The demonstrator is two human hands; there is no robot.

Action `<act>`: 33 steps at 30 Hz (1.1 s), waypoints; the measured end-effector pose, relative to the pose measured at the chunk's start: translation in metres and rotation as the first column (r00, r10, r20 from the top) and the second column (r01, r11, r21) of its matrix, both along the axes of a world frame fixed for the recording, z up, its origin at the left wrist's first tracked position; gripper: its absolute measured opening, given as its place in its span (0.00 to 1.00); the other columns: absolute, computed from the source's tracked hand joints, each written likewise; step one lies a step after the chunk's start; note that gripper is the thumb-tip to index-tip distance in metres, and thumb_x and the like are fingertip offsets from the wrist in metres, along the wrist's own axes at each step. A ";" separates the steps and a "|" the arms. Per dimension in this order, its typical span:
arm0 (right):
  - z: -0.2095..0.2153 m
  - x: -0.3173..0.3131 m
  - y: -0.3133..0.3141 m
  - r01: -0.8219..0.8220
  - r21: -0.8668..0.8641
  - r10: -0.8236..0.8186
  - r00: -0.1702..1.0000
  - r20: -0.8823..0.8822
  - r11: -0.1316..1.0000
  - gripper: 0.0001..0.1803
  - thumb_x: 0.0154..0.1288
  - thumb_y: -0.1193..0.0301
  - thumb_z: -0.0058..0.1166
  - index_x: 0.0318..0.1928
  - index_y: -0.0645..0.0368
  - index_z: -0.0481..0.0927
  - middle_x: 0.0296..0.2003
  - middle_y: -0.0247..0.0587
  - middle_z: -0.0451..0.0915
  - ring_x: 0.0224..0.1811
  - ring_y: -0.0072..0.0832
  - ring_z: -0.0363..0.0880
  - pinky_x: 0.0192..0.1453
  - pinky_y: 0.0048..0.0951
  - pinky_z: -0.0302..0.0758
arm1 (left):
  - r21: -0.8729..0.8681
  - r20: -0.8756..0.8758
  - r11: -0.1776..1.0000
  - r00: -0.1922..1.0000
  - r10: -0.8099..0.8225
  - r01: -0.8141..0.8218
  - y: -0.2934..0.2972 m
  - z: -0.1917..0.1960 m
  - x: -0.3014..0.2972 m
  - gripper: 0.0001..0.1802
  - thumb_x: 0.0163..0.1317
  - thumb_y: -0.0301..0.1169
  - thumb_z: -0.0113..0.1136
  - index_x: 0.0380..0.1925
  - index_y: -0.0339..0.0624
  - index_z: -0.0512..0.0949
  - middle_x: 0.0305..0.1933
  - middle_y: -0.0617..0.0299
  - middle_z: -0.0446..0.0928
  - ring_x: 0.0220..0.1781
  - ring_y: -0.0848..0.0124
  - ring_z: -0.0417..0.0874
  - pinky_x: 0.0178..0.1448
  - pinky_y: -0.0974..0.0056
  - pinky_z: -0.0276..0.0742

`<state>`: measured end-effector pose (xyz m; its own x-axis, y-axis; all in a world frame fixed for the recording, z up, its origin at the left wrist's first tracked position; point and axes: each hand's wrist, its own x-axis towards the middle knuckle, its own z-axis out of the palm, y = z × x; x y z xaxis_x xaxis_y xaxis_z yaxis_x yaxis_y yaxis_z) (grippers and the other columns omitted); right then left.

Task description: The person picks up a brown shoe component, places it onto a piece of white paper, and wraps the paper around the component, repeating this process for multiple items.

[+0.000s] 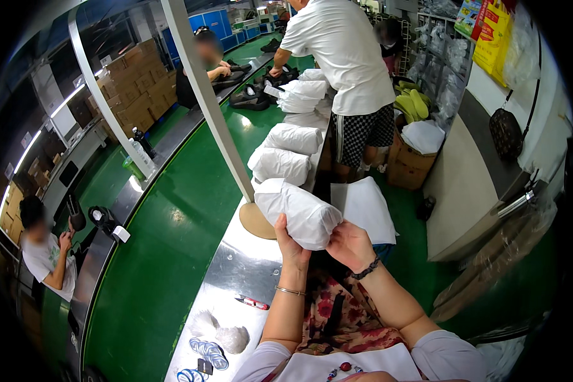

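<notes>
A plump bundle wrapped in white paper [296, 211] is held up in front of me between both hands. My left hand [291, 245] grips its near left side, thumb up along the paper. My right hand [351, 247] presses curled fingers against its right end, where the paper is folded in. What lies inside the wrapping is hidden. Just beyond, similar white-wrapped bundles [280, 165] lie in a row along the bench. A stack of white paper sheets [364, 209] is to the right of my hands.
Left of me runs a green conveyor belt [165, 242], with a metal post [210, 95] at the bench edge. Red-handled thread snips [253, 302] and coiled ties [209, 352] lie on the metal bench [226, 280]. A co-worker in white [340, 57] stands ahead, near dark shoes [249, 99].
</notes>
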<state>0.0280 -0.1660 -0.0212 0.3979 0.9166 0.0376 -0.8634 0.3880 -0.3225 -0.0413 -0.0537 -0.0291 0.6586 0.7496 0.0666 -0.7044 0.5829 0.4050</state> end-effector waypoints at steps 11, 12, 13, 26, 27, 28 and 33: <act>0.001 0.000 0.005 0.059 0.032 -0.058 0.998 -0.036 0.998 0.15 0.63 0.66 0.49 0.46 0.61 0.74 0.46 0.41 0.76 0.49 0.32 0.73 0.54 0.35 0.72 | 0.035 -0.026 0.999 0.999 -0.021 0.022 -0.002 0.012 -0.004 0.35 0.56 0.48 0.52 0.58 0.35 0.60 0.54 0.51 0.70 0.54 0.57 0.74 0.60 0.55 0.68; -0.001 0.004 0.002 0.020 -0.065 -0.017 0.999 0.041 0.998 0.16 0.65 0.64 0.47 0.47 0.61 0.72 0.44 0.39 0.75 0.48 0.31 0.73 0.53 0.34 0.72 | 0.032 -0.040 0.999 0.999 -0.021 0.022 0.001 0.014 -0.007 0.35 0.56 0.48 0.52 0.57 0.36 0.61 0.54 0.52 0.70 0.54 0.58 0.73 0.60 0.55 0.68; -0.004 0.008 -0.003 0.130 -0.199 -0.081 0.969 0.235 0.971 0.17 0.65 0.64 0.47 0.48 0.61 0.71 0.44 0.38 0.74 0.47 0.31 0.73 0.53 0.33 0.71 | 0.028 -0.055 0.999 0.998 -0.020 0.021 0.003 0.014 -0.009 0.34 0.56 0.48 0.52 0.57 0.36 0.61 0.55 0.53 0.70 0.55 0.59 0.73 0.60 0.55 0.68; 0.005 -0.011 0.009 0.786 0.161 -0.285 0.020 0.958 0.597 0.44 0.44 0.67 0.69 0.57 0.65 0.55 0.47 0.49 0.69 0.50 0.32 0.70 0.54 0.30 0.67 | 0.170 -0.187 0.984 0.979 0.085 -0.053 -0.015 -0.009 0.014 0.28 0.63 0.48 0.47 0.52 0.35 0.65 0.51 0.55 0.72 0.53 0.66 0.74 0.60 0.61 0.68; 0.005 -0.007 0.007 0.800 0.172 -0.278 -0.007 0.961 0.574 0.42 0.44 0.68 0.69 0.56 0.65 0.57 0.46 0.49 0.70 0.49 0.32 0.70 0.53 0.30 0.68 | 0.202 -0.238 0.974 0.960 0.149 -0.102 -0.014 -0.010 0.015 0.28 0.64 0.48 0.46 0.52 0.36 0.64 0.52 0.56 0.71 0.53 0.67 0.73 0.60 0.62 0.67; 0.006 -0.005 0.006 0.804 0.182 -0.287 -0.015 0.958 0.566 0.42 0.44 0.68 0.69 0.56 0.65 0.57 0.46 0.48 0.70 0.48 0.32 0.71 0.53 0.30 0.68 | 0.241 -0.283 0.959 0.934 0.219 -0.152 -0.011 -0.010 0.015 0.27 0.65 0.48 0.45 0.53 0.36 0.64 0.53 0.57 0.70 0.54 0.68 0.72 0.60 0.63 0.66; 0.016 0.014 -0.013 0.785 0.449 -0.181 -0.412 0.893 0.426 0.38 0.42 0.71 0.69 0.53 0.65 0.62 0.42 0.53 0.72 0.41 0.43 0.74 0.44 0.34 0.73 | 0.961 -0.148 0.225 0.389 0.909 -0.161 -0.003 -0.006 -0.016 0.23 0.63 0.36 0.54 0.53 0.34 0.63 0.52 0.52 0.67 0.53 0.62 0.69 0.57 0.62 0.63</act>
